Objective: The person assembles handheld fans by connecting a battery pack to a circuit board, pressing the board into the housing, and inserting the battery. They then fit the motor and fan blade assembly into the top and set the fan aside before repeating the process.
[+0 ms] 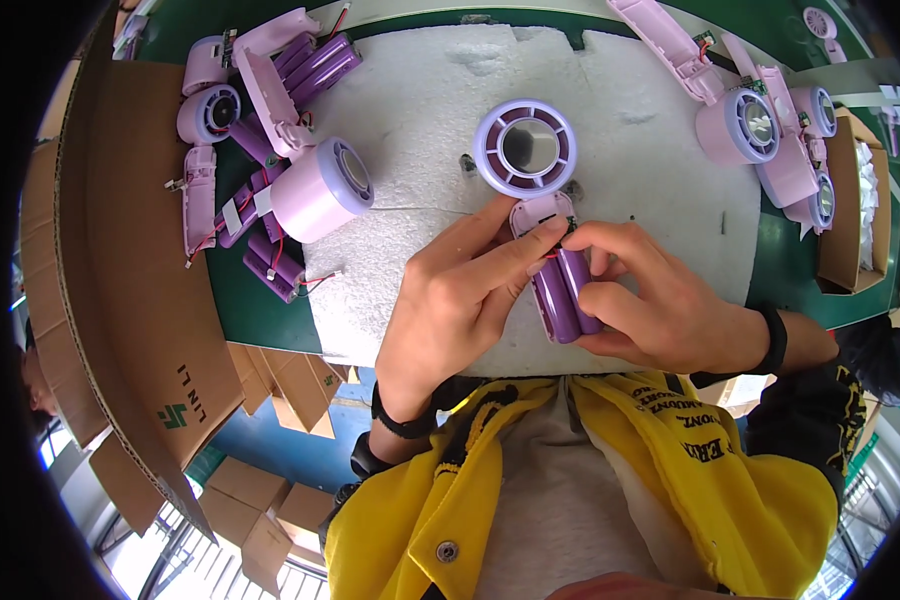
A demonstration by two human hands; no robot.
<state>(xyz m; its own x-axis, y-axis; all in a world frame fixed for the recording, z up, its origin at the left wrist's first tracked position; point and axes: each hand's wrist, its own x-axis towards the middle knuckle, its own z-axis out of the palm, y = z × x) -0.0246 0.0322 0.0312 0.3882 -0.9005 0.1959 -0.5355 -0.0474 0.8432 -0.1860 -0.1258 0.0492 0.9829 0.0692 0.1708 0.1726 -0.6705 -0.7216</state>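
A lilac handheld fan [526, 148] lies in front of me, its round head pointing away and its handle opened up. Two purple battery cells [564, 300] sit side by side in the handle. My left hand [455, 285] grips the handle from the left, thumb and index finger pressed near its upper end, just below the fan head. From the right, my right hand [660, 295] curls round the cells, with its index fingertip by a small circuit board [570, 226]. A bit of red wire shows under the fingers; what they pinch there is hidden.
White foam sheet [410, 130] covers the green table [260, 325]. Partly assembled fans [320, 190] and purple battery packs [275, 268] crowd the left; more fans [738, 128] lie at right. A large cardboard box [130, 230] stands left, a smaller carton [842, 262] right.
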